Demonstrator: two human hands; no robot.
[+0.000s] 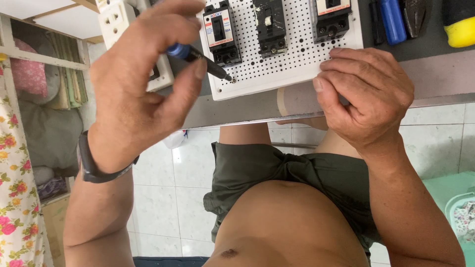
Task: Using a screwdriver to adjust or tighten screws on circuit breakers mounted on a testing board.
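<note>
The person is wearing a dark band around the wrist of the left hand (138,94), nothing on the right hand (366,94), olive-green shorts (277,173) bunching at the waist, and no shirt.

Bright, even daylight; soft shadows under the grey table (435,79); sharp focus at centre, slight wide-angle stretch toward edges.

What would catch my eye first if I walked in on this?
Top centre, a white perforated board carries three black circuit breakers. The left hand holds a blue-handled screwdriver with its tip at the board's lower left corner, while the right hand rests on the board's lower right edge.
</note>
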